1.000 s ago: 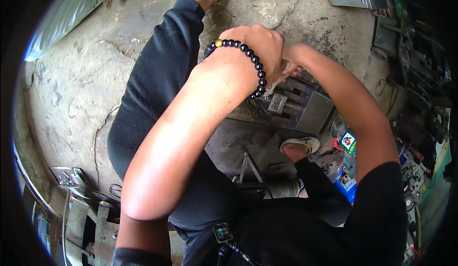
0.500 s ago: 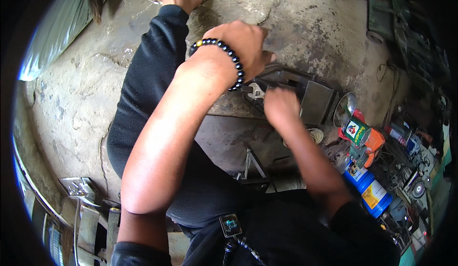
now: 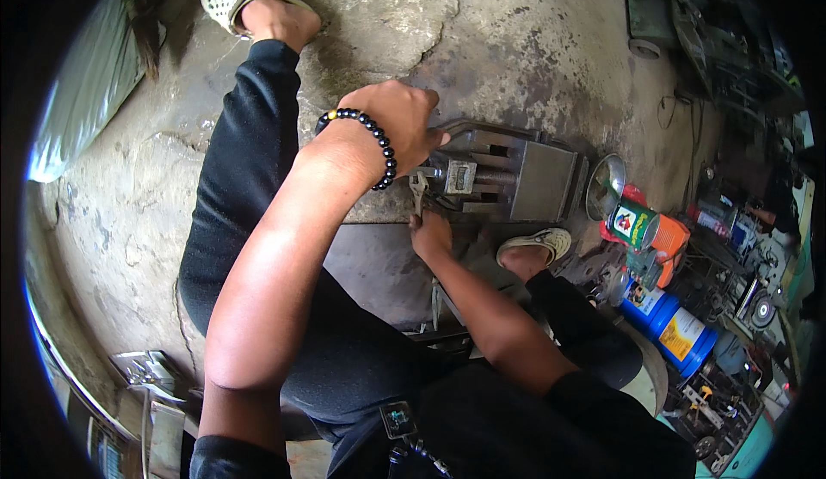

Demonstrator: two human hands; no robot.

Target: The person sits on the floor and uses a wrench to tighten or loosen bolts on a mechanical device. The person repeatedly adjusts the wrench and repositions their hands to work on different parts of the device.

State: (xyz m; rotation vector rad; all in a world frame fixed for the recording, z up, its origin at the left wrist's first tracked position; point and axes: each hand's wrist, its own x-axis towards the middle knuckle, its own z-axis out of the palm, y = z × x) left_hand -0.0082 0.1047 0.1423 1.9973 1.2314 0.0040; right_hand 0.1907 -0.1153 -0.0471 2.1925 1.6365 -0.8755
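The right hand [image 3: 430, 234] has swung left and nearer to the person since half a second ago, when it was over the near side of the machine vise [image 3: 525, 174]; the adjustable wrench [image 3: 419, 188] has turned with it, so its handle, which earlier ran off to the right, now runs toward the person. The vise, partly covered before, shows almost whole.

The right hand is grasping the wrench by the near end of its handle, fingers curled around it. The wrench lies just beyond that hand, its head at the left end of the vise, beside the end of the screw; whether it bites on the screw I cannot tell. The left hand [image 3: 391, 113], with a black bead bracelet [image 3: 385, 142] at the wrist, is over the far left of the vise, thumb toward the right; its fingertips are hidden, so I cannot tell whether it grips anything. The wrench is just nearer than this hand and a little to its right.

The vise lies on the stained concrete floor [image 3: 533, 75]. To its right are a metal bowl [image 3: 600, 191], a green container [image 3: 637, 225] and, nearer, a blue bucket [image 3: 664, 320].
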